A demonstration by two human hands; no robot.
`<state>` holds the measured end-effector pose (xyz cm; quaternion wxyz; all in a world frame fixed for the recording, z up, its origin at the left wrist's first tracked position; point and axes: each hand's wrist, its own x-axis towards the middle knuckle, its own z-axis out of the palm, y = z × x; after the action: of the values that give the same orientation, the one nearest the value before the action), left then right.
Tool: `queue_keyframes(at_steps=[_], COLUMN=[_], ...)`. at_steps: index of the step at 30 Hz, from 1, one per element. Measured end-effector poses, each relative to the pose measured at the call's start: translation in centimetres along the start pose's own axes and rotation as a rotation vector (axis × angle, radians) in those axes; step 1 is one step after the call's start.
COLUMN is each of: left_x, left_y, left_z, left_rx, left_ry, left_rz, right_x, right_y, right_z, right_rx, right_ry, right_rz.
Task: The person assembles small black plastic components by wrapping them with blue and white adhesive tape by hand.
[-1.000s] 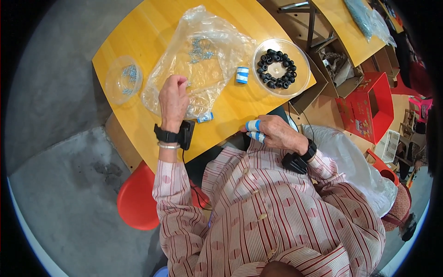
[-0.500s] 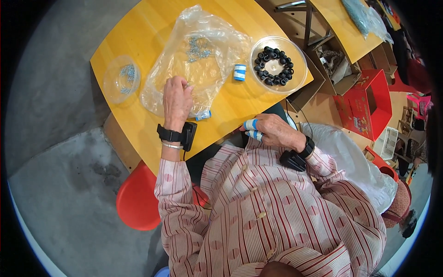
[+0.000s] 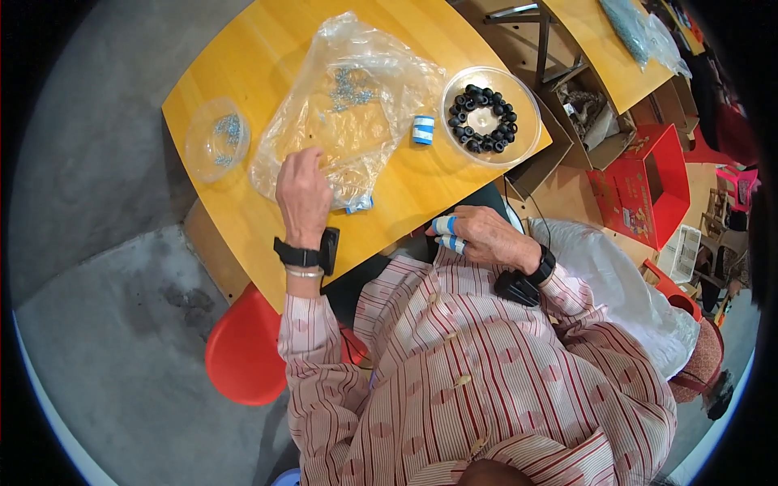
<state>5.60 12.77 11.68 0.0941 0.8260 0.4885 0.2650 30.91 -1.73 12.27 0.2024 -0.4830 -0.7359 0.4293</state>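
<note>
My left hand is over the near left part of a clear plastic bag spread on the yellow table. Its fingers are bent and drawn together; whatever lies between the tips is too small to make out. Small silvery metal pieces lie in a loose cluster on the bag. Low by my lap, just off the table edge, is my right hand, its fingers curled and two of them banded with blue and white tape. Its fingertips are partly hidden, so any held thing cannot be made out.
A clear bowl at the right holds several black rounded parts. A smaller clear tub at the left holds silvery pieces. Between bag and bowl stands a blue and white roll. A red box and red stool flank the table.
My left hand has drawn back slightly toward me and to the left over the bag, its fingers lifting. My right hand has barely moved.
</note>
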Motion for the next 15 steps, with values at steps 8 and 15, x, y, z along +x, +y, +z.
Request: queue_keyframes(at_steps=[8, 15], left_x=[-0.1, 2.0], left_y=[-1.0, -1.2], left_z=[-0.5, 0.2], left_rx=[-0.074, -0.077], left_ry=[-0.009, -0.249], left_rz=[-0.141, -0.174], right_x=[0.5, 0.6], right_y=[-0.1, -0.2], right_z=[-0.3, -0.6], right_rx=[0.036, 0.009], right_ry=[0.01, -0.018], right_rz=[-0.028, -0.013])
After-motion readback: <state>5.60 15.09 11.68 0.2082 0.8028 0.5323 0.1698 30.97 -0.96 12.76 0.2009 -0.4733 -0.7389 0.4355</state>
